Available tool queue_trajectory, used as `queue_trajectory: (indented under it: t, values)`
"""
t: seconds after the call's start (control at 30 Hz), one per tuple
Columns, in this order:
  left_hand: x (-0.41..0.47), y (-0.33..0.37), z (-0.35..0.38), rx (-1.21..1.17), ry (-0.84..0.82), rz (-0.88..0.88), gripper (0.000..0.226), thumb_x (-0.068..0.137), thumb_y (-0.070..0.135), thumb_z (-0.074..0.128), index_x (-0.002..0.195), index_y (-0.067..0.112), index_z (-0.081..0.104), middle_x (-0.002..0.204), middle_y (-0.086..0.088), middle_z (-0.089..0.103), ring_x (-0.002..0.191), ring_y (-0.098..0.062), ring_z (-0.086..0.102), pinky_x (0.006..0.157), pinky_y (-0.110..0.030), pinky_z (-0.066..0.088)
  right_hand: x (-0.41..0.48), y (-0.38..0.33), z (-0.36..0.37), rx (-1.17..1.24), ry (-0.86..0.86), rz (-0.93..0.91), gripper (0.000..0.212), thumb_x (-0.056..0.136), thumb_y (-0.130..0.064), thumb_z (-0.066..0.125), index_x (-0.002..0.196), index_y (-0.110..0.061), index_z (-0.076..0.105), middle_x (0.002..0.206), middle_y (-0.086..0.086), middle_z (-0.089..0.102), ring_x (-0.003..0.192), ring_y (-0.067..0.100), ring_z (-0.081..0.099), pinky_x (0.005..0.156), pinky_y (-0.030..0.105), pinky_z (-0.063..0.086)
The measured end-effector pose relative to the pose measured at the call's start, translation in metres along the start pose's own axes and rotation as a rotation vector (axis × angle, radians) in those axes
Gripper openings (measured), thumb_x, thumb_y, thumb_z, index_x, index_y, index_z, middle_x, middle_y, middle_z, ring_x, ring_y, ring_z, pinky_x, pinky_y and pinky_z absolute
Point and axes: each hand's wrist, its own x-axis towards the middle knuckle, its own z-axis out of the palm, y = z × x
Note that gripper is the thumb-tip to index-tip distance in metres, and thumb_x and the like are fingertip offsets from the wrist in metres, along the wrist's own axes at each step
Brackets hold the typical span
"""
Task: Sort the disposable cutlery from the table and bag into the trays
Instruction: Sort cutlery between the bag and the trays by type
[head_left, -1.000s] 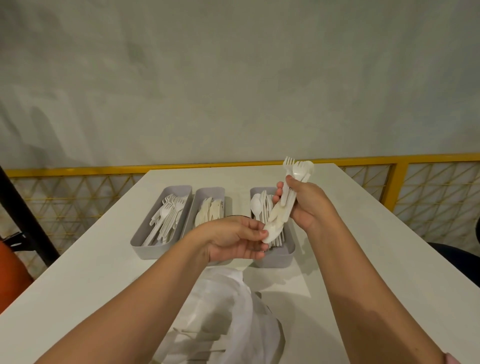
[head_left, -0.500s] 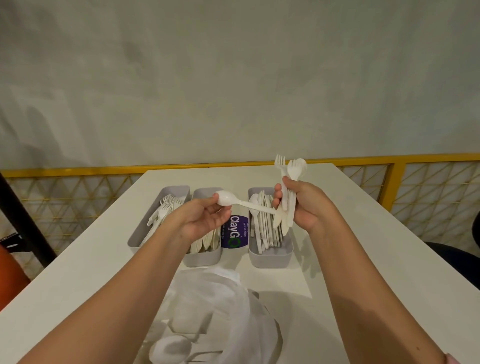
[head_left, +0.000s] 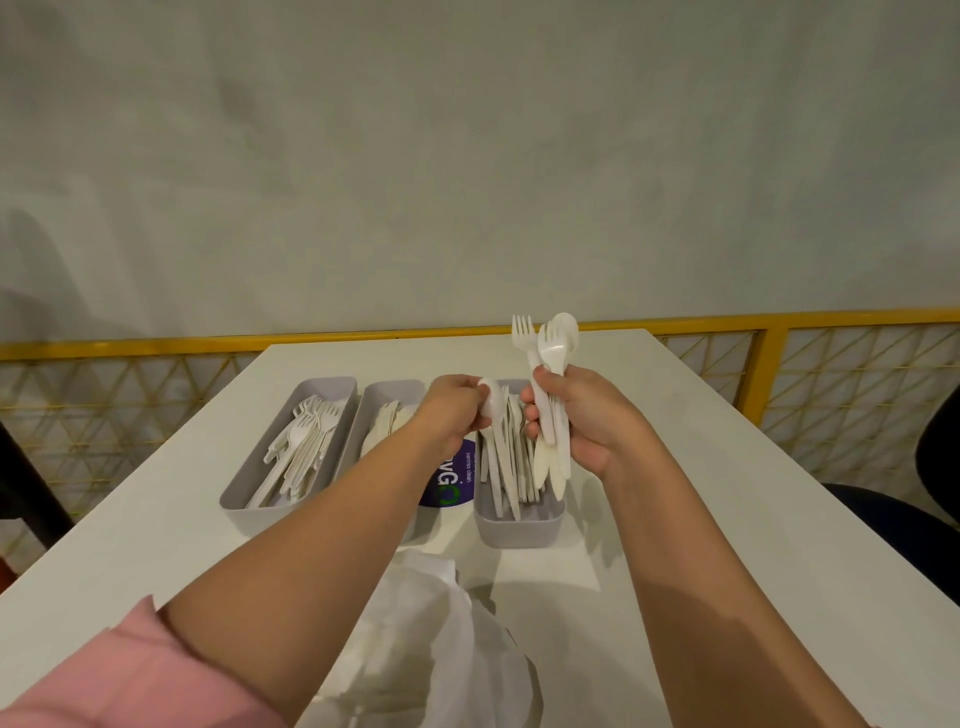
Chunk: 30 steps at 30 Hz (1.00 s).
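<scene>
White spoon (head_left: 491, 404) in left hand (head_left: 451, 413); white cutlery bunch (head_left: 553, 439) in right hand (head_left: 597, 421).

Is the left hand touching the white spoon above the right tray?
Touching. The head view shows the left hand pinching the spoon by its bowl, above the right tray.

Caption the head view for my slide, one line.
Left hand holds a spoon over the rightmost tray; right hand grips a cutlery bundle.
</scene>
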Motion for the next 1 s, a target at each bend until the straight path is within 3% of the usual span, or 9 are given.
queue_trajectory:
  t: [0.17,0.3,0.37,0.47,0.6,0.77,0.87,1.0]
  values:
    - [0.004,-0.008,0.003,0.108,-0.007,0.022,0.03,0.095,0.005,0.047,0.123,-0.002,0.053,0.105,-0.017,0.062,0.088,-0.025,0.06,0.091,-0.037,0.053,-0.001,0.003,0.004,-0.054,-0.042,0.01,0.014,0.099,-0.011,0.042,0.092,-0.008,0.054,0.068,0.007,0.053,0.052,0.014,0.048,0.043,0.022,0.044]
    - [0.002,-0.007,0.004,0.159,0.052,0.079,0.028,0.095,0.015,0.048,0.119,0.005,0.058,0.114,-0.013,0.064,0.105,-0.026,0.06,0.097,-0.038,0.048,-0.001,0.005,0.006,-0.097,-0.049,0.032,0.013,0.099,-0.013,0.043,0.095,-0.009,0.054,0.068,0.007,0.054,0.052,0.013,0.049,0.043,0.022,0.044]
    - [-0.002,-0.002,0.005,0.057,0.086,0.087,0.03,0.099,0.027,0.04,0.109,0.008,0.061,0.109,-0.01,0.064,0.103,-0.024,0.06,0.093,-0.033,0.048,0.0,0.006,0.007,-0.099,-0.046,0.042,0.012,0.099,-0.013,0.043,0.096,-0.01,0.054,0.069,0.007,0.054,0.052,0.013,0.048,0.043,0.022,0.043]
    - [-0.012,0.012,0.006,-0.164,-0.01,0.072,0.042,0.099,0.041,0.035,0.093,0.009,0.061,0.087,-0.008,0.066,0.083,-0.021,0.063,0.081,-0.033,0.052,0.0,0.006,0.008,-0.095,-0.064,0.049,0.013,0.099,-0.012,0.042,0.098,-0.006,0.053,0.067,0.007,0.052,0.05,0.014,0.046,0.041,0.021,0.042]
    - [-0.022,0.024,0.008,-0.173,-0.054,0.131,0.023,0.098,0.022,0.043,0.093,0.007,0.06,0.073,-0.007,0.062,0.066,-0.018,0.058,0.06,-0.027,0.048,-0.003,0.007,0.011,-0.128,-0.124,0.064,0.015,0.099,-0.014,0.043,0.1,-0.004,0.054,0.065,0.008,0.054,0.049,0.014,0.05,0.042,0.022,0.045]
    - [-0.02,0.028,0.006,-0.21,0.123,0.159,0.012,0.096,0.012,0.039,0.103,0.008,0.048,0.074,-0.008,0.058,0.064,-0.018,0.055,0.065,-0.032,0.052,0.0,0.009,0.012,-0.175,-0.05,0.061,0.021,0.1,-0.016,0.042,0.114,-0.005,0.052,0.07,0.009,0.055,0.057,0.018,0.056,0.047,0.026,0.051]
    - [-0.022,0.028,0.009,-0.16,0.125,0.151,0.01,0.094,0.01,0.039,0.102,0.006,0.044,0.068,-0.007,0.046,0.055,-0.017,0.046,0.055,-0.03,0.047,0.005,0.014,0.013,-0.269,-0.003,0.06,0.028,0.099,-0.019,0.042,0.12,-0.003,0.05,0.071,0.008,0.053,0.059,0.018,0.054,0.05,0.03,0.051]
    - [-0.023,0.028,0.02,-0.011,0.113,0.152,0.028,0.096,0.017,0.038,0.12,0.003,0.038,0.069,-0.007,0.042,0.055,-0.016,0.043,0.053,-0.028,0.039,0.009,0.019,0.015,-0.332,0.04,0.046,0.026,0.098,-0.022,0.043,0.114,-0.003,0.049,0.066,0.006,0.049,0.049,0.015,0.047,0.043,0.026,0.045]
